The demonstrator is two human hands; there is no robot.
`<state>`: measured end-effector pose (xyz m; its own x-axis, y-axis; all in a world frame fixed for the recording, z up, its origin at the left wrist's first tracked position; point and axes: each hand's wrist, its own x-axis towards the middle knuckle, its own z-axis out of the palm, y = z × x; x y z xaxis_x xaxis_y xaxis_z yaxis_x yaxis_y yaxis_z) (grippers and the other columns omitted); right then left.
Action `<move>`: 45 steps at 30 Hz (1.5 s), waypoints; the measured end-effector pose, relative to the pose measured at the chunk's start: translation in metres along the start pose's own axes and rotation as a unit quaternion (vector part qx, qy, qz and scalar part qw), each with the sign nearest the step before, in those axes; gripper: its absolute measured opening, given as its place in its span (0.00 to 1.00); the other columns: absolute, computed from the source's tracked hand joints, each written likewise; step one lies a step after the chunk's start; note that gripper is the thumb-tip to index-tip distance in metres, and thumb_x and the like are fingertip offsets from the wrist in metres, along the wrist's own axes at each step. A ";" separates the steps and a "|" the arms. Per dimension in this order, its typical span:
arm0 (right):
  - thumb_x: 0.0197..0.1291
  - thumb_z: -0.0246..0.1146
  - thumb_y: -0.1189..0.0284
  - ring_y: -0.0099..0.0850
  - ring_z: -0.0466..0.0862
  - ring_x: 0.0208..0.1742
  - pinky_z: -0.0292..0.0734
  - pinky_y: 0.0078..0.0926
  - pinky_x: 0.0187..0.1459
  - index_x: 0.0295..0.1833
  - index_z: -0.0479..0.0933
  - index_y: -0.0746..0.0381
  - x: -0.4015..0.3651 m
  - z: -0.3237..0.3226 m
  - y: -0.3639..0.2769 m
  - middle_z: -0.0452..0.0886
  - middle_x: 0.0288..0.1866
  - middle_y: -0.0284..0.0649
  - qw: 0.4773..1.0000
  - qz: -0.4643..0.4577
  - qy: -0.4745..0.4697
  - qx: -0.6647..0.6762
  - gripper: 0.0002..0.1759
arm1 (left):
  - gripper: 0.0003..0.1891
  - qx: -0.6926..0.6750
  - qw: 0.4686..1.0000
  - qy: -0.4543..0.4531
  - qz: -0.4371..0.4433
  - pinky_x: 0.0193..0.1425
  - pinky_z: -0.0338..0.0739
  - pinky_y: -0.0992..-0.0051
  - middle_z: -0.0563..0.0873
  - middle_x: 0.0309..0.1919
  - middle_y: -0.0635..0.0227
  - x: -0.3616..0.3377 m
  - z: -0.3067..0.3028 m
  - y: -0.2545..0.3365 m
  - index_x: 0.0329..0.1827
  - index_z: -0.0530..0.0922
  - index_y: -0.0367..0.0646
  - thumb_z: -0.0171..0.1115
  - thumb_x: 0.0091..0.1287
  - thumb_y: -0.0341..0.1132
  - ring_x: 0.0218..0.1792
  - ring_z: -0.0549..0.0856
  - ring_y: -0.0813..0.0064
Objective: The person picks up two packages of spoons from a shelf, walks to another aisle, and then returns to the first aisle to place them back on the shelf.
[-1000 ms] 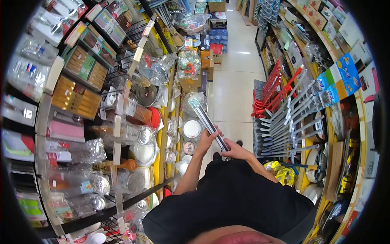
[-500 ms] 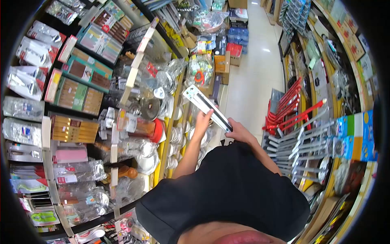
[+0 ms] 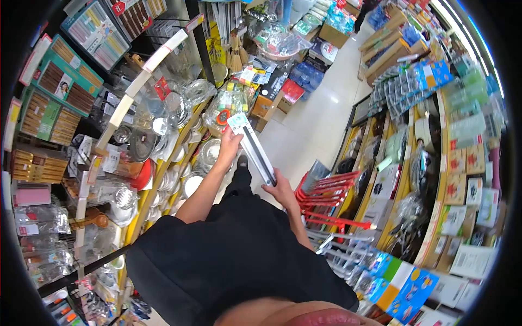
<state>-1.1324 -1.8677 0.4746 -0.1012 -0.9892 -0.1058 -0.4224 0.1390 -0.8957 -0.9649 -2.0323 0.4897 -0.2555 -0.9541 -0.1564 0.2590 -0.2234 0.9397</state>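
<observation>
A long, flat white package [image 3: 252,149] with a dark strip down its middle and a green print at its top is held out in front of my body. My left hand [image 3: 230,145] grips its upper end along the left edge. Around the lower right end, my right hand [image 3: 281,187] is closed. The package slants from upper left to lower right above the aisle floor. What lies inside the package I cannot make out.
Shelves with wrapped kitchenware [image 3: 163,117] stand on the left. Red-handled tools [image 3: 331,190] jut out at the right, beside shelves of boxes [image 3: 465,168]. Ahead, cartons and goods [image 3: 269,95] line the pale aisle floor [image 3: 312,122].
The view has turned to the right, with more of the right shelves showing. My left hand has shifted nearer the package's top end. My legs and one foot now show.
</observation>
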 end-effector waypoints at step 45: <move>0.51 0.65 0.70 0.39 0.77 0.39 0.72 0.32 0.43 0.65 0.55 0.68 0.415 -0.081 -0.085 0.75 0.40 0.53 0.995 -0.091 0.001 -0.050 0.39 | 0.19 0.106 0.941 -0.001 0.321 0.47 0.70 0.72 0.78 0.42 0.59 0.372 0.062 0.168 0.58 0.65 0.34 0.52 0.67 0.33 0.39 0.76 0.72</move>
<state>-1.2117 -2.2858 0.5418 -0.0169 -0.9983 0.0550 -0.5221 -0.0381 -0.8520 -1.0738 -2.4128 0.6083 -0.1111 -0.8782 0.4652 0.1686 0.4446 0.8797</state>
